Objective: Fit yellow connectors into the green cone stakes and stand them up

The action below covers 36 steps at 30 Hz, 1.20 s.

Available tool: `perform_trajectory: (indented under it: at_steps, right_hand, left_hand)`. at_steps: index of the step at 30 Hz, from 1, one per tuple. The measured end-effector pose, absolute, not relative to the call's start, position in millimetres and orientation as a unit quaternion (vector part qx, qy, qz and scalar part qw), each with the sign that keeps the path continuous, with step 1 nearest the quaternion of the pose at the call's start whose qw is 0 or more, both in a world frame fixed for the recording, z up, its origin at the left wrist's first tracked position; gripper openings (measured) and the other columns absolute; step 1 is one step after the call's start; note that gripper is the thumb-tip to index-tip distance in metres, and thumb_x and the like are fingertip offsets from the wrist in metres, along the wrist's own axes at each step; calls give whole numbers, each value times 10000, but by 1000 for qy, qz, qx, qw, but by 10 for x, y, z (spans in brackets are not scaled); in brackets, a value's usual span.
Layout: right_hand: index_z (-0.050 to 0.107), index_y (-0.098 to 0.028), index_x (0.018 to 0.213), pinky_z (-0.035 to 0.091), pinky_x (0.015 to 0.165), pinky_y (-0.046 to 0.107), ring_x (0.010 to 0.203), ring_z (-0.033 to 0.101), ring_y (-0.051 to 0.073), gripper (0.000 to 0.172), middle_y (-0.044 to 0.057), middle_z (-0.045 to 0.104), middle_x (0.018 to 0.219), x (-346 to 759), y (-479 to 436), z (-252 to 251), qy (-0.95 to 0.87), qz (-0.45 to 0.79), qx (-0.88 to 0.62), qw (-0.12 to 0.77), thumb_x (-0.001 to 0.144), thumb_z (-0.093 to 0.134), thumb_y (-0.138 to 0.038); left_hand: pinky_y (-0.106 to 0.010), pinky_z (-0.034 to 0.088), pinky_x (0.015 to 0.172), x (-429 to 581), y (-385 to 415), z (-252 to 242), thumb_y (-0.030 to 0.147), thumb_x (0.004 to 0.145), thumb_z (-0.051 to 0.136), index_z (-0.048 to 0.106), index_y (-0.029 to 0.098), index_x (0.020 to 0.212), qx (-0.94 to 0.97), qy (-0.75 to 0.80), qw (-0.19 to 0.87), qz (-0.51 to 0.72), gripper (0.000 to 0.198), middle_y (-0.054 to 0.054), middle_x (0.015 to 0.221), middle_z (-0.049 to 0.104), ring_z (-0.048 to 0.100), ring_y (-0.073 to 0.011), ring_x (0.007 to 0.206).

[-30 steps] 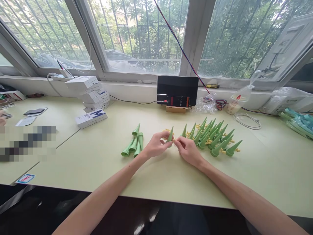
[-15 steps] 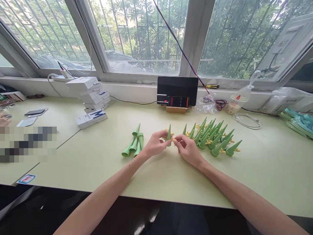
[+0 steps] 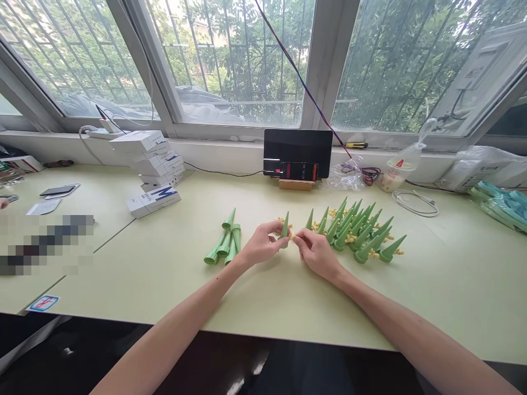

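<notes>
Between the fingers of my left hand is an upright green cone, its lower part covered by my thumb. My right hand pinches a small yellow piece against the cone's right side. More yellow shows behind the cone, beside my left fingertips. Several plain green cones lie in a loose pile left of my left hand. To the right of my right hand stand several green cones with yellow pieces sticking out of their sides.
A dark tablet with a phone before it leans at the back. White boxes are stacked at the left. A bagged cup, a white cable and wrapped blue-green items lie along the right. Part of another person's hand shows far left.
Both hands stay in place around the cone and yellow piece, with only a slight shift of my right fingers. The other person's hand at the far left has moved mostly out of view.
</notes>
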State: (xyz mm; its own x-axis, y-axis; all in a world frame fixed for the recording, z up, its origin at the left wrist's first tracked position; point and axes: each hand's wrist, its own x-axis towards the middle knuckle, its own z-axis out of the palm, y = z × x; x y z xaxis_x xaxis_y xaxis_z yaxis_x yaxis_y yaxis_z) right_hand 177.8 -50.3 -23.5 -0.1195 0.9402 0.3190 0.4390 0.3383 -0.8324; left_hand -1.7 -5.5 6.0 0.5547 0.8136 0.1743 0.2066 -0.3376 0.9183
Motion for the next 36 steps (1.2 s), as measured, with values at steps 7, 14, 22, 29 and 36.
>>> perform_trajectory:
  at_steps: [7,14,22,29,36]
  right_hand:
    - [503,-190,684,303,529,255,534,345,120,376,-33,416,576,1785,-475,-277,-705,251,-496,440,974,418,-414]
    - [499,-184,652,302,530,253,518,367,113,424,-30,437,555,1793,-454,-298,-710,243,-497,435,987,398,-423]
    - [571,-195,919,408,547,262,560,516,134,246,22,619,769,1752,-504,-222,-683,298,-476,467,950,490,-425]
    - [558,-199,909,434,553,276,566,533,139,209,29,625,794,1764,-495,-251,-681,308,-470,469,943,500,-397]
    - [554,-196,891,438,574,275,567,530,131,203,18,619,779,1768,-492,-257,-682,312,-469,467,949,500,-383]
  left_hand:
    - [-223,502,583,-15,-50,37,322,835,607,660,169,922,754,330,466,325,184,-70,952,655,615,-170,837]
    - [-218,495,576,-16,-54,32,341,852,595,661,172,934,758,329,463,321,199,-70,962,660,621,-171,856]
    - [-241,527,598,-17,-46,49,358,835,623,659,168,936,737,347,477,331,219,-74,977,653,623,-184,866]
    - [-223,516,552,-24,-41,63,370,802,659,652,158,913,724,351,497,326,239,-85,1010,636,622,-179,843]
    - [-226,510,558,-22,-52,83,358,788,676,638,155,882,723,358,500,315,227,-77,978,625,606,-166,822]
